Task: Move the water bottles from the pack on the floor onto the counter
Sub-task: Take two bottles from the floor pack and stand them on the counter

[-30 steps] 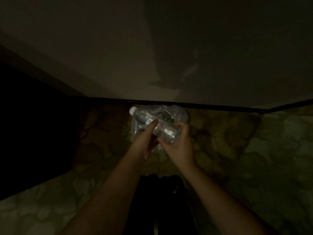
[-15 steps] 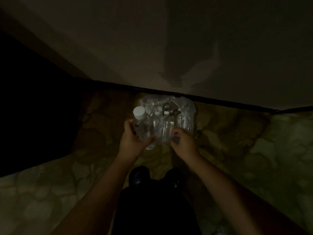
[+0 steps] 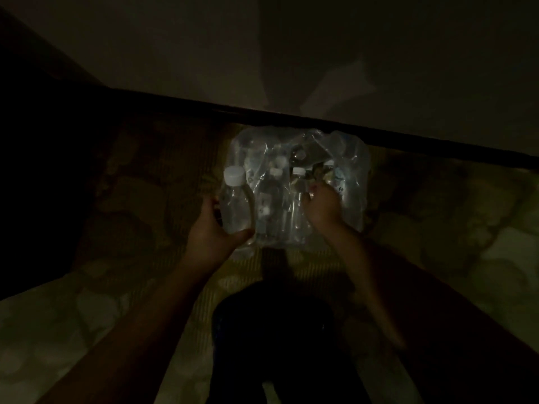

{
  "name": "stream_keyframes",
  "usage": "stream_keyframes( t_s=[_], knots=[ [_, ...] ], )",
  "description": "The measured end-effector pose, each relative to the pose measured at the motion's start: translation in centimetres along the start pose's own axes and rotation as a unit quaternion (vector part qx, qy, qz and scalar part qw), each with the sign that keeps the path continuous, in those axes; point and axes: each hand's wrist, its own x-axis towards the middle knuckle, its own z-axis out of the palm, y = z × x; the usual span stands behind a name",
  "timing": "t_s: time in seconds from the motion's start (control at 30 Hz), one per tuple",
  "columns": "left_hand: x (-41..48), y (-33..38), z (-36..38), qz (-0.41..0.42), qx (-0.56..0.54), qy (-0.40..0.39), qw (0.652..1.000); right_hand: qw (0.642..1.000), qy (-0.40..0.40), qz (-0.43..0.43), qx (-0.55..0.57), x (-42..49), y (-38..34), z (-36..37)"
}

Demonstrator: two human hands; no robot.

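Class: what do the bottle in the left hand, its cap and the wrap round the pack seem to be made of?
Clear round bottle in the left hand: see-through glossy plastic, probably; what lies behind shows through it. White round cap: opaque matt plastic, likely. Clear pack wrap: thin plastic film, crinkled, with bright glints.

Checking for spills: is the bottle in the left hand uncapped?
No, the bottle held in the left hand has a white cap on top.
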Motion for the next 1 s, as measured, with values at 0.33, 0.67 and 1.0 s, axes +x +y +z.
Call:
stream_keyframes(
  t_s=[0.33,0.67,1.0],
  knots=[
    [1.9,-3.4,2.0,-0.008,0.013,-0.013,1.0,0.998,-0.009,0.053,0.029,3.7,-0.1,3.2],
    [-4.6,3.4,0.3,-0.02,0.054,-0.029,0.998,0.988,0.1,-0.054,0.104,-3.7,-1.9,-5.4],
    [-14.8,17.8,-6.4,0.114,0.107,-0.019,0.987,0.975,0.116,-0.129,0.14,-16.4,-9.9,-22.7]
  ],
)
